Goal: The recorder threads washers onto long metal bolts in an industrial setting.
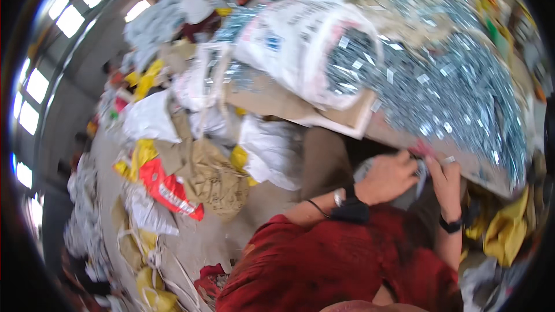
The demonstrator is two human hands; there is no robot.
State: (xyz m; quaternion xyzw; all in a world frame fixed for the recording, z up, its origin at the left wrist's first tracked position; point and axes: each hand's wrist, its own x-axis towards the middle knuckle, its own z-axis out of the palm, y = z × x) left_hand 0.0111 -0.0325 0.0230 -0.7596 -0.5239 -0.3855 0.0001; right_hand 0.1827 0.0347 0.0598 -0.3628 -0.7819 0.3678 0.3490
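Observation:
Both hands are close together over my lap, at the near edge of a worktop. My left hand point(388, 178) has its fingers curled inward, closed around something too blurred to name. My right hand point(445, 185) pinches, thumb and fingers together; a pale grey-blue strip point(422, 174) shows between the two hands. A small pinkish-red scrap point(422, 149) lies at the fingertips. Just beyond spreads a heap of shiny silver strips point(457, 95). Left of it, a white woven sack point(289, 46) lies on its side, its mouth full of the same strips.
The worktop's edge point(483, 180) runs in front of me. Brown sacking point(217, 179), a red bag point(166, 188) and white sacks point(151, 118) lie on the floor at left. Yellow bags point(506, 231) are at lower right. Another person point(198, 8) is at the far left.

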